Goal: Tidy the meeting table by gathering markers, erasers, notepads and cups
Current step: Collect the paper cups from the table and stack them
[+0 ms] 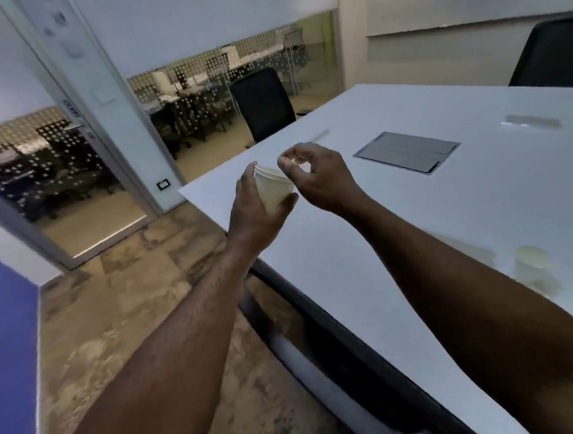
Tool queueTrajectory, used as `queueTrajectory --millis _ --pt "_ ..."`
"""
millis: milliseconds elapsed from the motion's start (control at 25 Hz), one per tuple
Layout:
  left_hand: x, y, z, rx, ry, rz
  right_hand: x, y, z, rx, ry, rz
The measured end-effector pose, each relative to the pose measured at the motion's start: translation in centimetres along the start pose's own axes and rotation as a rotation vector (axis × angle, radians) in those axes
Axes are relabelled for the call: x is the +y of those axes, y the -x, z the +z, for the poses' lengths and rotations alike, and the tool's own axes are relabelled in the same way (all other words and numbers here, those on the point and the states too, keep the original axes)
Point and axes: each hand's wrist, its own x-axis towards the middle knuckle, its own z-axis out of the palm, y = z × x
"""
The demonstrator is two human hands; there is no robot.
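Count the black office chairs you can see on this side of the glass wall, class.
2: one chair at the table's far left corner, another chair at the top right edge, partly cut off. Others may be out of view.

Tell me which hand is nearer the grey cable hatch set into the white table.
Right. The right hand hangs over the table just left of the grey rectangular cable hatch; the left hand, holding the white paper cup, sits farther off by the table corner.

left grip (255, 211) curled; right grip (316, 173) pinching
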Motion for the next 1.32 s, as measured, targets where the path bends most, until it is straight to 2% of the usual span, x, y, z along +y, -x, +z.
queueTrajectory --millis 40,200,240,400,520,840,1000,1040,1320 --pt "0.0 0.4 -0.2 -0.015 0.018 -0.014 -0.1 0.2 0.1 0.003 0.029 0.001" --pt "-7.2 5.0 -12.3 0.095 -0.085 -0.044 -9.4 1.4 10.7 -0.130 0.010 -0.133" --pt "-7.2 5.4 -12.5 0.086 -0.078 -0.056 -9.5 1.7 10.7 -0.137 0.013 -0.122" --pt "-14.7 9.3 -21.8 0.202 -0.110 -0.176 -17.0 3.0 20.5 -0.289 -0.074 -0.182" --pt "-18.9 10.5 -24.9 0.224 -0.161 -0.251 -19.4 3.3 25.4 -0.375 -0.086 -0.176" --pt "-31.7 8.8 -27.8 0.232 -0.187 -0.411 -19.2 -0.8 39.5 -0.543 -0.004 -0.209" --pt "-41.0 2.1 -28.4 0.233 -0.178 -0.444 -17.4 -8.0 48.5 -0.575 0.015 -0.233" --pt "-41.2 1.5 -28.7 0.228 -0.170 -0.457 -17.5 -8.4 48.7 -0.565 0.026 -0.237" --pt "-54.2 -10.2 -29.9 0.194 -0.153 -0.547 -14.9 -21.0 61.7 -0.658 0.000 -0.159"
